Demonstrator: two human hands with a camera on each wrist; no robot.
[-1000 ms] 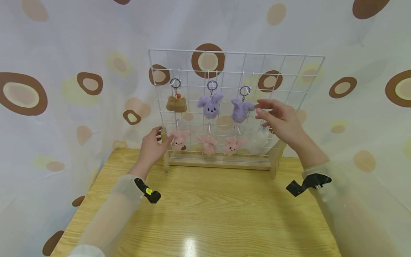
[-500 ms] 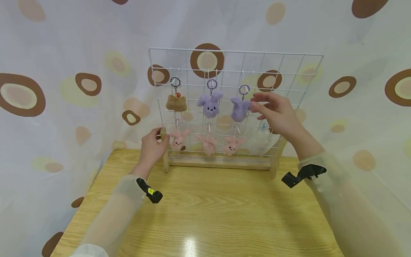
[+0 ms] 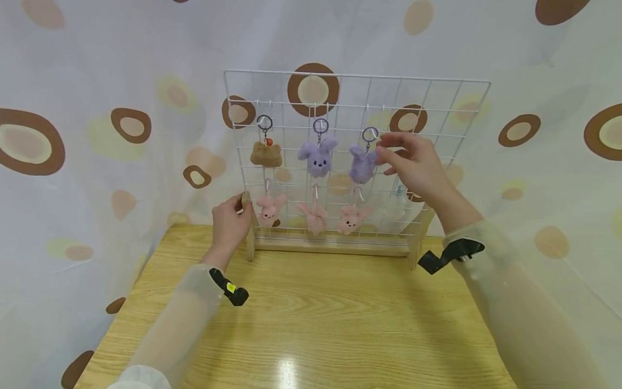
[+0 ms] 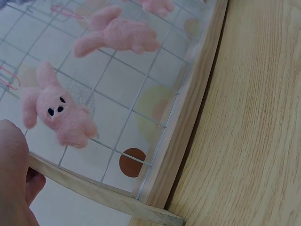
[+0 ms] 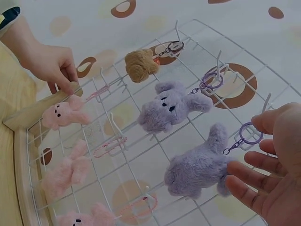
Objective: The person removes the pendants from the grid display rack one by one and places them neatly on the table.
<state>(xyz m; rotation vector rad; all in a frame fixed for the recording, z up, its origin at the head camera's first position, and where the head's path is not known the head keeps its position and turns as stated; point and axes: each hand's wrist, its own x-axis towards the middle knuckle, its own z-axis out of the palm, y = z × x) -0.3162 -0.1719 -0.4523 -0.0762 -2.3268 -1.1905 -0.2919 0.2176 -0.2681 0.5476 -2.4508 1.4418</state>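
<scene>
My left hand (image 3: 229, 226) pinches the upper end of the rack's left wooden upright (image 4: 99, 189) between thumb and fingers. At the right purple plush bunny keychain (image 3: 360, 166) is my right hand (image 3: 412, 162), its fingers spread and slightly bent. In the right wrist view the thumb lies beside the purple key ring (image 5: 251, 133), and the fingertips are right at the plush ear. This bunny hangs back-side out from a white hook. A second purple bunny keychain (image 3: 318, 158) faces forward, left of it, and a brown plush keychain (image 3: 265, 155) hangs farther left.
The white wire grid (image 3: 452, 112) stands in a wooden base (image 3: 330, 248) on the wood-grain table (image 3: 311, 313). Below hang pink plush bunnies (image 3: 271, 209), and a pale translucent item (image 3: 394, 208) hangs at lower right. A spotted curtain (image 3: 121, 65) covers the back.
My right hand has moved left and slightly up, its fingertips coming to the right purple bunny and its ring. My left hand has closed onto the wooden upright.
</scene>
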